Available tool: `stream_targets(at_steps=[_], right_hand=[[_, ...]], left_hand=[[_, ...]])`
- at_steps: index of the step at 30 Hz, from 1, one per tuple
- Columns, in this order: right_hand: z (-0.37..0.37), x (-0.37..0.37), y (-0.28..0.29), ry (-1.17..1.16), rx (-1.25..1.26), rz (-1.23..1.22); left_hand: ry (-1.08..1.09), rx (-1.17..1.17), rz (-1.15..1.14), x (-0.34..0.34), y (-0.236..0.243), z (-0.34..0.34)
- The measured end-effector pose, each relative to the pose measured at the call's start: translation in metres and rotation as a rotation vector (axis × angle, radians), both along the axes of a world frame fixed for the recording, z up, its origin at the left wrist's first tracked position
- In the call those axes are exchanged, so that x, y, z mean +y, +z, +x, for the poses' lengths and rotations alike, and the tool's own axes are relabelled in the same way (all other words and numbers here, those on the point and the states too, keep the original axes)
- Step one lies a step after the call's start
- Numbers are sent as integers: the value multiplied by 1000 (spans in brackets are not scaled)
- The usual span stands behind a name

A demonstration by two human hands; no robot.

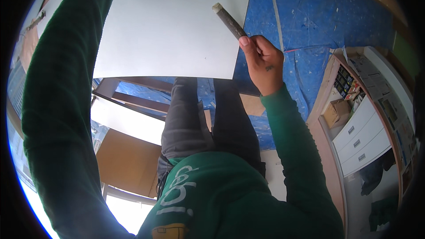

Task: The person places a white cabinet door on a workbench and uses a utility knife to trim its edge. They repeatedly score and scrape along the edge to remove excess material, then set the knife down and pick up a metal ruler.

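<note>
My right hand (264,64) is closed around a short, dark, round stick (230,21) with a pale, worn end. The stick points up and left over the right part of a large white panel (172,22). I cannot make out what kind of tool it is, and its lower end is hidden in my fist. My left arm (62,93), in a green sleeve, stretches up along the panel's left side. The left hand is beyond the upper edge, out of view.
Blue sheeting (318,13) with pale specks covers the floor at the right. A white drawer unit (361,135) and a cardboard box (337,113) stand in shelving at the right. Brown beams (141,101) and a brown board (128,161) lie below the panel on the left.
</note>
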State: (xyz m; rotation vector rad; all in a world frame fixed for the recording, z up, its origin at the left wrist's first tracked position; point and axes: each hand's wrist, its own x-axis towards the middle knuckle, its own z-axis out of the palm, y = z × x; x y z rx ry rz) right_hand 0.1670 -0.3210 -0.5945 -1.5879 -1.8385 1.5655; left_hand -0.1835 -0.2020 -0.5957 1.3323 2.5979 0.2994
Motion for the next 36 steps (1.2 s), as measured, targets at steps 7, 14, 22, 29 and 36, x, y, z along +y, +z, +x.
stream_targets(at_steps=[7, 14, 22, 29, 36], right_hand=[[51, -49, 8, 57, -91, 0], [-10, 4, 1, 76, -1, 15], [31, -26, 8, 85, -74, 57], [19, -6, 0, 42, -66, 65], [-1, 13, 2, 48, -83, 30]], left_hand=[[-56, 38, 65, 0, -10, -14], [-53, 33, 75, -3, -4, -6], [-87, 75, 86, -1, -15, -17], [-87, 72, 89, 3, -21, -18], [-109, 122, 96, 3, -23, -20]])
